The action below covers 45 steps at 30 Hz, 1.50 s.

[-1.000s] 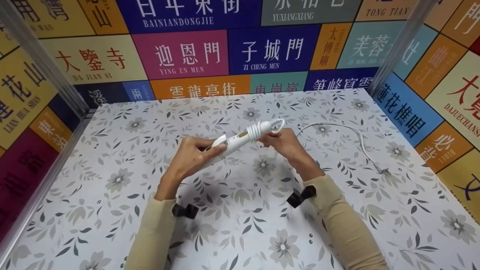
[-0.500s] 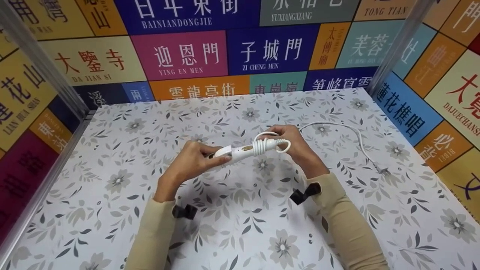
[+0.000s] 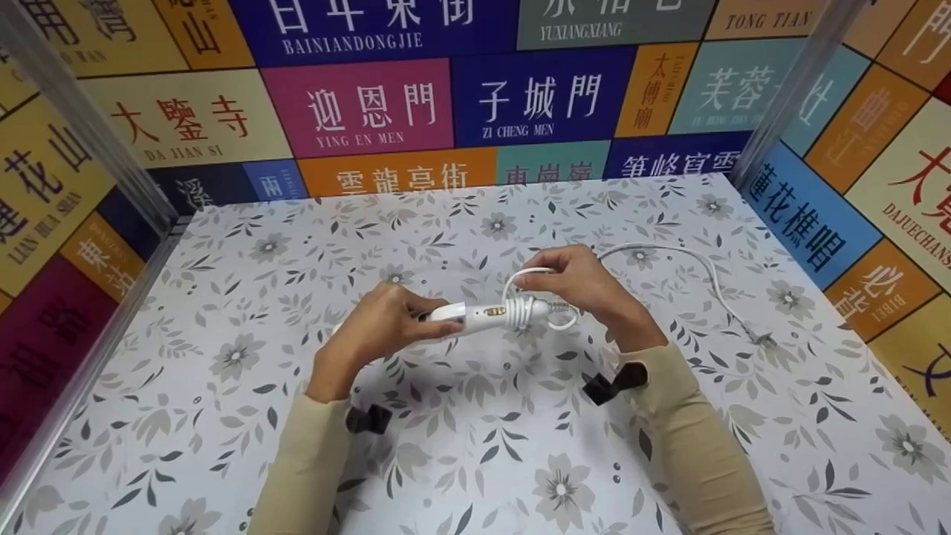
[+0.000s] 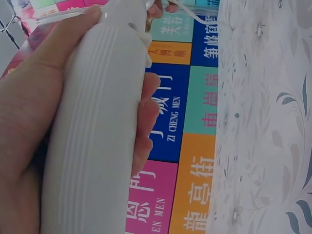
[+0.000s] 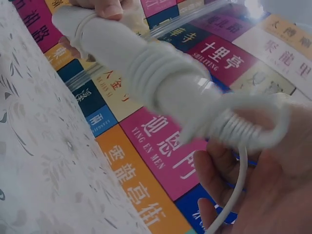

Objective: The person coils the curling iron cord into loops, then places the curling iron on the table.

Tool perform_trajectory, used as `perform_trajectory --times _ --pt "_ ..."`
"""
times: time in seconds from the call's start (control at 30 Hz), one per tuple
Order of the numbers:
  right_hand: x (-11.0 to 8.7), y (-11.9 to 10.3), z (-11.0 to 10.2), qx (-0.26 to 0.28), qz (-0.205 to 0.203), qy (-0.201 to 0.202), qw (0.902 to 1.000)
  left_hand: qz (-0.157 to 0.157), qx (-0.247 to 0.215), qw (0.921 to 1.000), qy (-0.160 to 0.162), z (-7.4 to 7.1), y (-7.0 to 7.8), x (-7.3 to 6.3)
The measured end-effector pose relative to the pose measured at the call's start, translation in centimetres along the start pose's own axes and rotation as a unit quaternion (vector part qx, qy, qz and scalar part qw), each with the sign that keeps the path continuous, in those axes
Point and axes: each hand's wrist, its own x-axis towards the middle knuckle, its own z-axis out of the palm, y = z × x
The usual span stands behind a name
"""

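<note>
My left hand [image 3: 383,323] grips a white hair iron [image 3: 479,319] by its broad body, held nearly level over the middle of the table. In the left wrist view its ridged casing [image 4: 95,131] fills the palm, fingertips showing along the far side. Several turns of white cord [image 3: 520,312] wrap the handle near its right end. My right hand [image 3: 583,286] pinches the cord just behind the handle, and a strand arches from those fingers to the coils. The right wrist view shows the coils [image 5: 156,78] and a loose loop [image 5: 278,119] at the handle's end.
The cord's free length [image 3: 691,251] curves over the right side of the table to a plug [image 3: 761,339]. A floral cover lies on the table [image 3: 490,446]. Panels with Chinese lettering [image 3: 356,108] stand behind and at both sides. Black cameras [image 3: 615,383] sit at the wrists.
The handle end has dropped, bringing the iron from a tilt to nearly level. My right hand has shifted from beneath the handle's end to behind it, carrying the cord around.
</note>
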Motion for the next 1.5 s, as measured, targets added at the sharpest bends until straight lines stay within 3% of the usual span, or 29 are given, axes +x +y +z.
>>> perform_trajectory --times 0.17,0.33,0.6,0.73,1.0,1.27,1.5 --pt "-0.6 -0.9 0.3 -0.035 -0.026 0.014 0.9989 0.0 0.02 0.9998 0.004 0.1 0.3 0.1" --pt "-1.1 -1.3 0.9 -0.056 -0.064 0.038 0.9957 -0.023 0.018 0.9995 0.012 0.2 0.3 0.1" --pt "-1.7 -2.2 2.0 -0.088 -0.156 0.088 0.9799 -0.012 0.033 0.9976 0.06 -0.1 0.5 0.1" --pt "-2.0 -2.4 2.3 -0.125 -0.182 0.083 0.9717 -0.025 0.065 0.9947 0.076 -0.1 0.7 0.0" --pt "-2.1 -2.6 2.6 -0.18 -0.189 0.053 0.964 -0.04 0.109 0.9844 0.133 0.3 0.5 0.2" --pt "-2.0 -2.5 2.4 -0.15 -0.177 0.044 0.9717 -0.073 0.056 0.979 0.182 0.5 0.4 0.4" --pt "-2.2 -2.8 2.2 -0.174 -0.161 -0.015 0.9715 -0.082 0.007 0.978 0.191 -0.1 0.3 0.4"
